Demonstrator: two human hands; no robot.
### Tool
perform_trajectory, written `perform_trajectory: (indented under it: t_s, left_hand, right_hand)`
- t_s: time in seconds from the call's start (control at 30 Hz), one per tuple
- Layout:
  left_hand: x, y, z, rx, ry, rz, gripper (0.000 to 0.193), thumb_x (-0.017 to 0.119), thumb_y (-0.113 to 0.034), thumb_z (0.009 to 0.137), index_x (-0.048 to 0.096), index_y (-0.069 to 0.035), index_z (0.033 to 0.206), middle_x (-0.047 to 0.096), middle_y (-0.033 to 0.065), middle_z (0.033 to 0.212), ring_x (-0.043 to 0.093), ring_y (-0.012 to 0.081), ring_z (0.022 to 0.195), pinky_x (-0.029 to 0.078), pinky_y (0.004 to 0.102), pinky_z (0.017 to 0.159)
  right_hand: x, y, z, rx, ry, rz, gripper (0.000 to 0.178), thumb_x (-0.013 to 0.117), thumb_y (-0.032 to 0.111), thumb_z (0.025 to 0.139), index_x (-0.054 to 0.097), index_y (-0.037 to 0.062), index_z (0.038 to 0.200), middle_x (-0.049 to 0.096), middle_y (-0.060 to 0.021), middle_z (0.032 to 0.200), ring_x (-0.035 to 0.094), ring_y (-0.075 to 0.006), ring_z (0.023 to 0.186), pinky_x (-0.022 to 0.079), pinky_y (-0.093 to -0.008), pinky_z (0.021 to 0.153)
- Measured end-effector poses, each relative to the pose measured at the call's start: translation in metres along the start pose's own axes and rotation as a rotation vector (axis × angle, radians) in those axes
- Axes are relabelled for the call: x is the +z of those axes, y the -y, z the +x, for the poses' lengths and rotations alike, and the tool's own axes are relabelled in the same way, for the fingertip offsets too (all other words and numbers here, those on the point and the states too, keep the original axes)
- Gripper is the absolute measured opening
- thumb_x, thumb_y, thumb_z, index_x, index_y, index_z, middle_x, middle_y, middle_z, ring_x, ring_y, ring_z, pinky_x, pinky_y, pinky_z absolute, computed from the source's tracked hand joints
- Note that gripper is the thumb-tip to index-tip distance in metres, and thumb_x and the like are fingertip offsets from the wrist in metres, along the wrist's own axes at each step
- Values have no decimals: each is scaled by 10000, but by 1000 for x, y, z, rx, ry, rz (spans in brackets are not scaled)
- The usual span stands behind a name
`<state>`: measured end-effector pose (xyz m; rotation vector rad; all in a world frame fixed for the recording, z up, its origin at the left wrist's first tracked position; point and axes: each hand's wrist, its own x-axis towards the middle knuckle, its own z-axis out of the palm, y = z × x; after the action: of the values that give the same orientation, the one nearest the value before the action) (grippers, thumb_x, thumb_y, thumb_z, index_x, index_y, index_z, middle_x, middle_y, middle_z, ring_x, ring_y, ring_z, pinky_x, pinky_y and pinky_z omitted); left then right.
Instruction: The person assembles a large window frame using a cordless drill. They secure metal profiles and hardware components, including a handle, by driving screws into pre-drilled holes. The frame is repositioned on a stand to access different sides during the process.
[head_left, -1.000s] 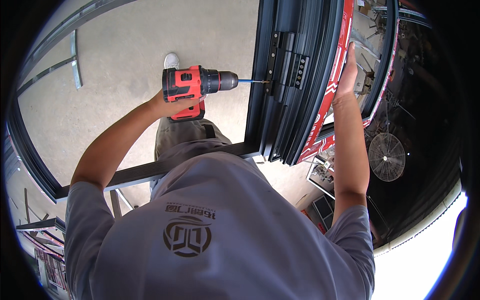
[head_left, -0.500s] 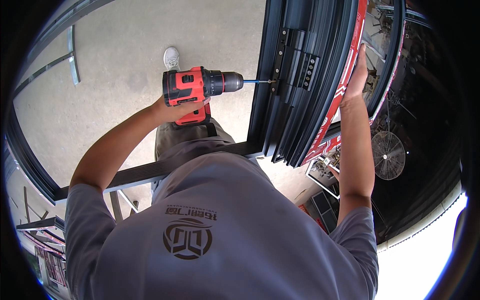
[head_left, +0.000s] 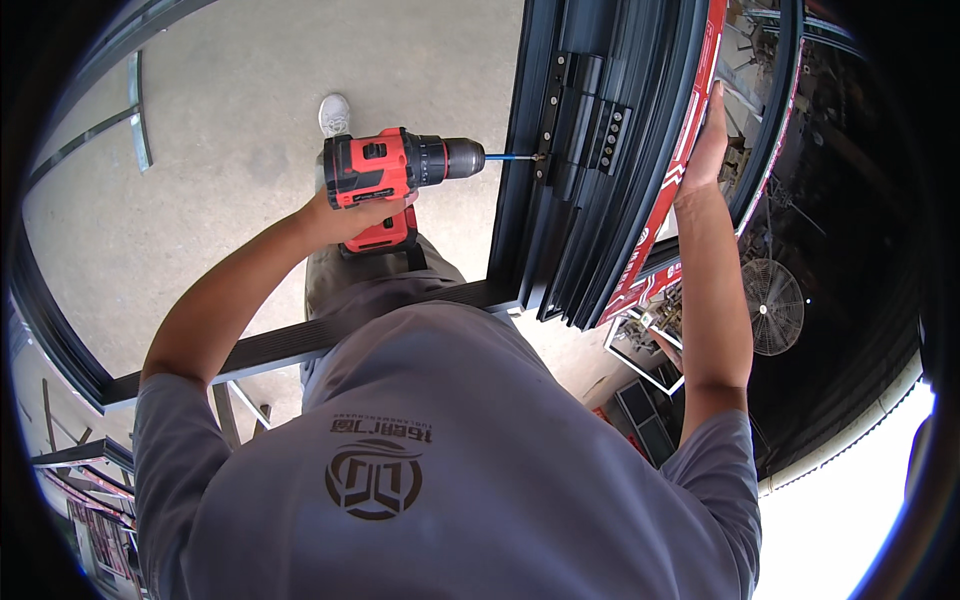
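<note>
My left hand [head_left: 365, 215] is wrapped round the handle of a red and black cordless drill [head_left: 385, 172], held level. Its long blue bit [head_left: 512, 157] points right, and the tip meets a screw at the lower part of a black hinge [head_left: 578, 125]. That hinge lies along a dark metal door or window frame [head_left: 527, 200], with several screw heads showing in both its leaves. My right hand [head_left: 706, 150] lies against the outer side of the panel [head_left: 655, 130], along its red printed film, fingers stretched out flat. Part of that hand is hidden by the panel's edge.
A dark frame bar [head_left: 270, 345] crosses in front of my waist. To the right are a round wire-guarded fan [head_left: 772, 307] and a small white-edged frame [head_left: 645, 352]. Metal profiles [head_left: 138, 115] lie on the floor at the far left; wrapped profiles [head_left: 95, 490] are stacked at the lower left.
The whole scene has shifted slightly left and up in the picture. The drill stays at the same screw, and my right hand stays on the panel.
</note>
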<state>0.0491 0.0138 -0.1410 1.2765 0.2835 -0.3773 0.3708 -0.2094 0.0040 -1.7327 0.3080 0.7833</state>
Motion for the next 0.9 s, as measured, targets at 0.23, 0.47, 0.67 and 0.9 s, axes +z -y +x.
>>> perform_trajectory:
  t_s: [0.23,0.47,0.67,0.9]
  left_hand:
    - [1,0,3,-124,21,-46,197,762,-177,917,615,-52,957,615,-4,809,562,97,741,493,298,681]
    - [10,5,2,74,-69,-75,167,733,-150,933,592,-68,896,547,-37,741,499,73,684,450,282,624]
    - [14,6,4,120,-86,-113,150,720,-127,936,588,-68,896,530,-47,732,484,67,680,441,275,618]
    - [12,0,3,-125,-6,-197,171,733,-213,934,620,-85,924,555,-35,693,500,68,606,422,279,561]
  right_hand:
    - [-3,-1,2,-25,10,3,595,431,593,1025,614,61,1219,720,-90,1005,726,-182,815,626,-334,716]
    - [1,0,0,-20,-4,28,590,447,590,1026,613,57,1215,717,-101,1023,726,-192,811,623,-332,717]
    - [-2,-1,3,-39,-31,17,601,458,597,1020,612,59,1242,717,-110,1034,725,-203,840,622,-346,741]
    - [-4,-4,6,-35,0,-5,630,427,654,1007,626,90,1207,731,-78,992,724,-174,793,622,-329,702]
